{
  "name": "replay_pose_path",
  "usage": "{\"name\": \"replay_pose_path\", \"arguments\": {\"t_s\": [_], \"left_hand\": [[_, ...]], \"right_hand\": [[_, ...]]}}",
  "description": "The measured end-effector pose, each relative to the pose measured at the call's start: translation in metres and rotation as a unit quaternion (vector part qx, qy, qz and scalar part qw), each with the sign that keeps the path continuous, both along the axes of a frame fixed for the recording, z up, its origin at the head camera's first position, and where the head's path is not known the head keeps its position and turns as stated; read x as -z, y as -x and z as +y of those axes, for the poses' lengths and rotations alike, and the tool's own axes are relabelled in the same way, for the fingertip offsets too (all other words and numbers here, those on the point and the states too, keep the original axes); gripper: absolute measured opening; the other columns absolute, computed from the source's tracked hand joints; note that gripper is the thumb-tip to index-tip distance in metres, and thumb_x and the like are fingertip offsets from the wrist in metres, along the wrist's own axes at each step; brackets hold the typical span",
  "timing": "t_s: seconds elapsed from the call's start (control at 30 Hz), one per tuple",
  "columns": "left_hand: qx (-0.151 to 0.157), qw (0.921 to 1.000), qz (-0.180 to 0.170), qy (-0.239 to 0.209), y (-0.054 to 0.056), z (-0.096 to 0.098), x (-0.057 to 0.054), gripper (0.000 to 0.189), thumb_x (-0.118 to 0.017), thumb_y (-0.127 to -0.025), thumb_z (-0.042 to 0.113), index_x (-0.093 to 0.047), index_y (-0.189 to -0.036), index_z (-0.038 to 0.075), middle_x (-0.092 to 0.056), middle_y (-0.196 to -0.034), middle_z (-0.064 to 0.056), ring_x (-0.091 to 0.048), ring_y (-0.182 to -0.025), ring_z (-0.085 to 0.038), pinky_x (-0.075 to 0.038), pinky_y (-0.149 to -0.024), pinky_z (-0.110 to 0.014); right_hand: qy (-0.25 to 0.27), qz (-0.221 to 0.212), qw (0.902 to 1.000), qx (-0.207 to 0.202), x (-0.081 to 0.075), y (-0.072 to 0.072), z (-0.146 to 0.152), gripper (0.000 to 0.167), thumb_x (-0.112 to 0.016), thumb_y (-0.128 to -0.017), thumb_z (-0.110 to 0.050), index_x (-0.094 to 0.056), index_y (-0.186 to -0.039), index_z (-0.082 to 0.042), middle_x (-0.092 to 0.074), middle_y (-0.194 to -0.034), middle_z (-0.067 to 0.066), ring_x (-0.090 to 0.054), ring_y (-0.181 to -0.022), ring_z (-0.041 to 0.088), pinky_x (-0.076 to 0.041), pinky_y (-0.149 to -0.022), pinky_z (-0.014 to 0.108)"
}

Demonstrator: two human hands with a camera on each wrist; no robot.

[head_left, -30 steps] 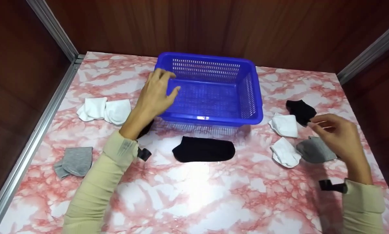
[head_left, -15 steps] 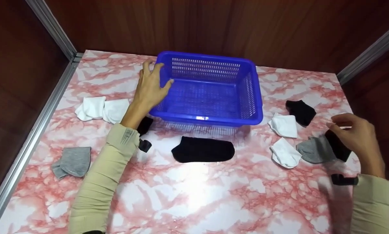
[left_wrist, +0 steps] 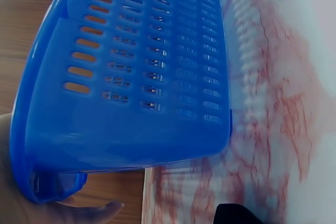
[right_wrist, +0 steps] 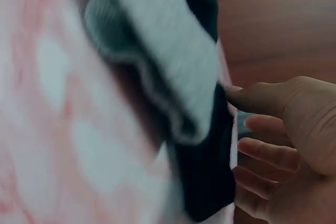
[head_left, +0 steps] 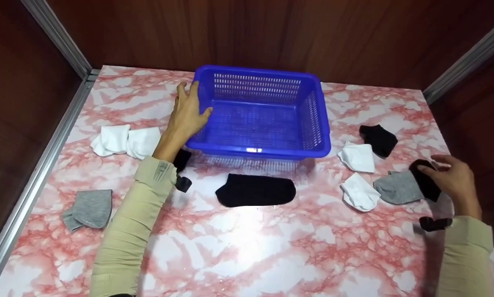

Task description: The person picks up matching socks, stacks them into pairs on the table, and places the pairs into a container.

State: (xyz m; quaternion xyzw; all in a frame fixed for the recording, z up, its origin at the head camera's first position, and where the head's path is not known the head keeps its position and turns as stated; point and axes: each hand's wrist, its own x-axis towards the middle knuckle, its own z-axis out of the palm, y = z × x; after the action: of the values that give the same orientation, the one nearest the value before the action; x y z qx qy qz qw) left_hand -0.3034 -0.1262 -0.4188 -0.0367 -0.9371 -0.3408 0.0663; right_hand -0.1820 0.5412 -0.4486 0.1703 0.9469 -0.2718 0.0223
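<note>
My left hand (head_left: 185, 117) grips the left rim of a blue plastic basket (head_left: 257, 152), thumb on the inner side. In the left wrist view, a digit reaches below the perforated basket wall (left_wrist: 131, 135). My right hand (head_left: 457, 181) hovers at the table's right side, fingers loosely bent, beside a folded black sock (head_left: 427, 181). Its fingers (right_wrist: 268, 153) hold nothing in the right wrist view; whether the thumb touches the sock is unclear. A grey sock (head_left: 398, 188) overlaps that black one. In front of the basket lies a flat black sock (head_left: 255, 190).
Two white socks (head_left: 357, 157) and another black sock (head_left: 378, 140) lie right of the basket. White socks (head_left: 144, 142) and a grey sock (head_left: 93, 207) lie left. Another black sock (head_left: 182, 160) is partly hidden by my left wrist. Dark wood panels (head_left: 247, 33) enclose the table.
My left hand has shifted left from over the basket onto its rim. My right hand has drawn away to the right, uncovering the black sock beside the grey one.
</note>
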Motion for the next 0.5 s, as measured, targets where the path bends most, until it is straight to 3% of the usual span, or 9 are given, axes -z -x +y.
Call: {"name": "replay_pose_path", "arguments": {"t_s": [0.2, 0.33, 0.4, 0.5], "left_hand": [[0.019, 0.9998, 0.000, -0.002, 0.002, -0.002, 0.000, 0.078, -0.066, -0.098, 0.011, -0.025, -0.163, -0.004, -0.022, -0.167, -0.032, -0.044, -0.147, -0.049, -0.039, -0.125, -0.050], [0.019, 0.9997, -0.014, -0.003, 0.003, -0.005, 0.001, 0.078, -0.061, -0.097, 0.004, -0.022, -0.164, -0.006, -0.027, -0.166, -0.031, -0.043, -0.149, -0.045, -0.041, -0.123, -0.050], [0.017, 0.9996, -0.022, -0.004, 0.002, -0.005, 0.001, 0.079, -0.057, -0.094, 0.000, -0.021, -0.164, -0.005, -0.028, -0.166, -0.031, -0.044, -0.148, -0.045, -0.043, -0.121, -0.052], [0.016, 0.9995, -0.028, -0.007, 0.001, -0.005, 0.000, 0.081, -0.052, -0.091, -0.005, -0.020, -0.165, -0.003, -0.029, -0.165, -0.030, -0.046, -0.145, -0.046, -0.045, -0.119, -0.055]], "right_hand": [[-0.018, -0.010, 0.9983, 0.055, 0.011, -0.002, 0.004, 0.085, -0.067, -0.097, -0.055, -0.045, -0.156, 0.002, -0.047, -0.156, 0.032, -0.047, -0.139, 0.047, -0.042, -0.078, 0.019], [-0.015, -0.017, 0.9987, 0.046, 0.014, -0.003, 0.006, 0.088, -0.067, -0.096, -0.058, -0.046, -0.154, 0.005, -0.048, -0.155, 0.034, -0.048, -0.135, 0.048, -0.041, -0.076, 0.018], [-0.008, -0.018, 0.9992, 0.034, 0.015, -0.004, 0.008, 0.088, -0.067, -0.096, -0.058, -0.046, -0.153, 0.006, -0.047, -0.153, 0.037, -0.053, -0.125, 0.045, -0.038, -0.070, 0.014], [0.000, -0.012, 0.9996, 0.025, 0.016, -0.004, 0.010, 0.084, -0.067, -0.097, -0.055, -0.048, -0.150, 0.007, -0.051, -0.145, 0.036, -0.063, -0.096, 0.020, -0.042, -0.062, 0.011]]}}
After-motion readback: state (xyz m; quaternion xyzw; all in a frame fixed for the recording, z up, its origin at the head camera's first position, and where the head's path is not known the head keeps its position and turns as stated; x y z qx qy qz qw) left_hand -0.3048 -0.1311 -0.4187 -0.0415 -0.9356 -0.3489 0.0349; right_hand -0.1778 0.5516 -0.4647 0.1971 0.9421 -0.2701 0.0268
